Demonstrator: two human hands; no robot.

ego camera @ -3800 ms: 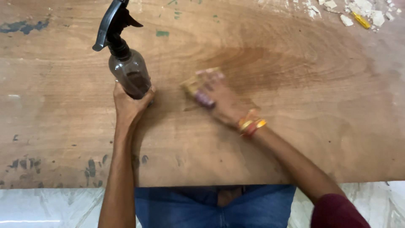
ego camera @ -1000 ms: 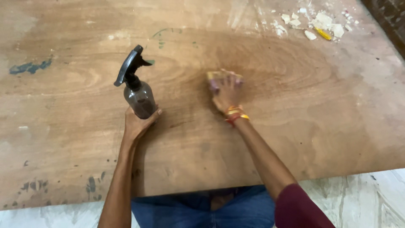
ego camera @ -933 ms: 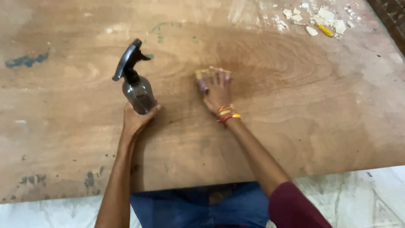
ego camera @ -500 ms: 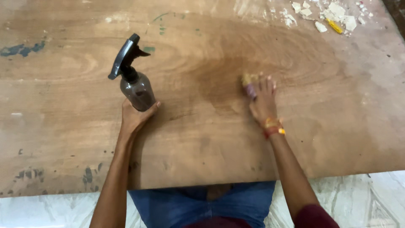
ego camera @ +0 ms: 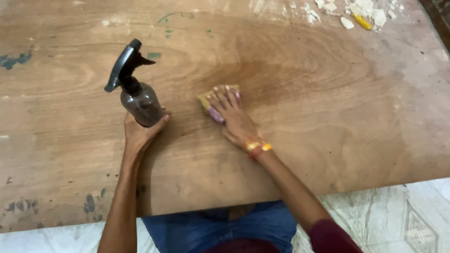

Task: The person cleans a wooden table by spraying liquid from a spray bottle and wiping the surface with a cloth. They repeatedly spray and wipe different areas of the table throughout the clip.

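Observation:
My left hand (ego camera: pixel 140 131) grips the base of a dark see-through spray bottle (ego camera: pixel 139 101) with a black trigger head, standing upright on the brown plywood board (ego camera: pixel 328 107). My right hand (ego camera: pixel 232 117) lies flat, fingers spread, pressing a small yellowish sponge pad (ego camera: pixel 206 100) onto the board just right of the bottle. Only the pad's left and top edges show past my fingers. Bangles, orange and yellow, ring my right wrist. The wood around and beyond the pad is darker, as if damp.
White chips and a small yellow object (ego camera: pixel 362 20) lie at the board's far right corner. Blue-green paint marks (ego camera: pixel 11 61) dot the left side and near edge. The board's near edge (ego camera: pixel 356 187) sits over a pale marbled floor and my blue-trousered lap.
My right hand has slid the pad left, from the middle right back toward the bottle, after earlier going right. The left hand and bottle have stayed in place.

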